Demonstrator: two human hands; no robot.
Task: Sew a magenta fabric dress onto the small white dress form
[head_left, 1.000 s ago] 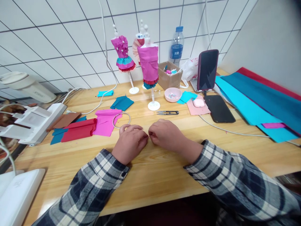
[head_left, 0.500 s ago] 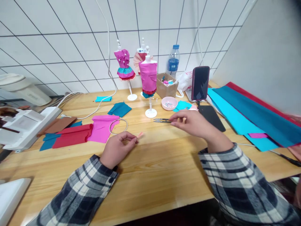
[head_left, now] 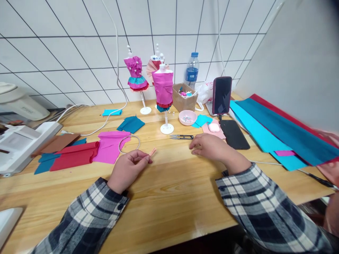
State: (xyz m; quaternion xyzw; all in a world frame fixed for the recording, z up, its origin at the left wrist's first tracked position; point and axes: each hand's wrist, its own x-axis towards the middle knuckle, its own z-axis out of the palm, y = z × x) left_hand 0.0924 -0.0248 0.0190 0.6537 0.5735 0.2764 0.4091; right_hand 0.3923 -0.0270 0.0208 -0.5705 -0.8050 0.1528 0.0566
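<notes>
My left hand (head_left: 129, 168) is closed, pinching a small peach-coloured scrap (head_left: 153, 151) between thumb and fingertips, just above the table. Off to the right, my right hand (head_left: 212, 148) hovers with loosely curled, parted fingers and nothing visible in them. Just beyond its fingertips a pair of thread snips (head_left: 182, 137) lies flat on the wood, blades pointing left. Behind the snips stands a small white dress form (head_left: 166, 128) wrapped in a magenta crepe top (head_left: 163, 86) over a ruffled red and teal hem. A thin metal ring (head_left: 129, 144) lies behind my left hand, partly over a magenta sheet (head_left: 109, 146).
Two more dressed forms stand behind, one in a magenta ruffled dress (head_left: 137, 74). A pink bowl of beads (head_left: 188, 121), a cardboard box (head_left: 184, 102), a water bottle (head_left: 192, 70) and an upright phone (head_left: 221, 95) line the back. Coloured sheets (head_left: 286, 127) lie right; a red piece (head_left: 74, 157) lies left.
My right hand has let go of the thread snips and drawn back toward me, leaving them on the table. My left hand still pinches the peach scrap. The view has shifted slightly right.
</notes>
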